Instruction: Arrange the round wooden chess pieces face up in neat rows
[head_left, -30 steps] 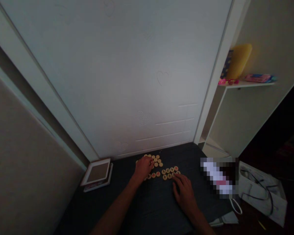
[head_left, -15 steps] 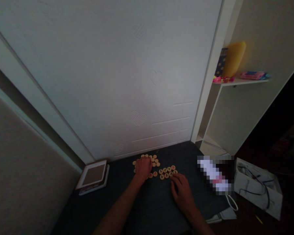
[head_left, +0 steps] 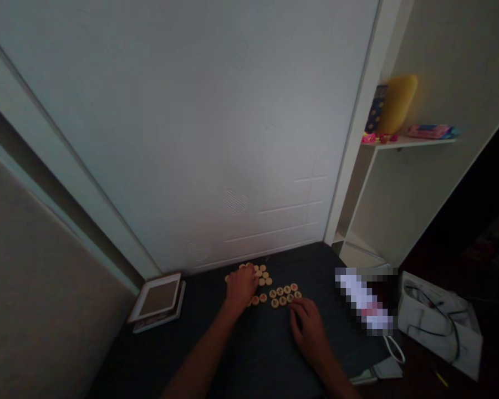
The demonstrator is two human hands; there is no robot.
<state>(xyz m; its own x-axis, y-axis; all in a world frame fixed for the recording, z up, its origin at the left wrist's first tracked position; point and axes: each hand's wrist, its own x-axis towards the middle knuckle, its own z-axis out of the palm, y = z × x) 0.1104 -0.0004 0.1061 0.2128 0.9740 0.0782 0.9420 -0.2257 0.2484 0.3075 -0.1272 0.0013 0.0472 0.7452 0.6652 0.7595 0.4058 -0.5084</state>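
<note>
Several round wooden xiangqi pieces lie on the dark table in two main groups. Plain pale faces show on the blank-side-up pieces [head_left: 263, 275] at the back, partly covered by my left hand [head_left: 241, 288]. Its fingers are bent down among them, and what they pinch is hidden. Just in front, a short row of red-marked pieces [head_left: 256, 300] runs out from under that hand. To the right, marked pieces [head_left: 280, 291] form two neat rows, some with dark characters and some with red. My right hand [head_left: 310, 327] rests at their near right corner, fingers loosely extended, fingertips touching the end pieces.
A framed picture [head_left: 160, 296] lies on a flat item at the table's left edge. At the right is a blurred-out white object [head_left: 363, 299] with a strap. Beyond the table stands a white box [head_left: 441, 327] with cables. A white panel [head_left: 233, 138] borders the back.
My left hand has shifted slightly over the blank pieces, and a few of those beside it sit a little differently. My right hand stays nearly still.
</note>
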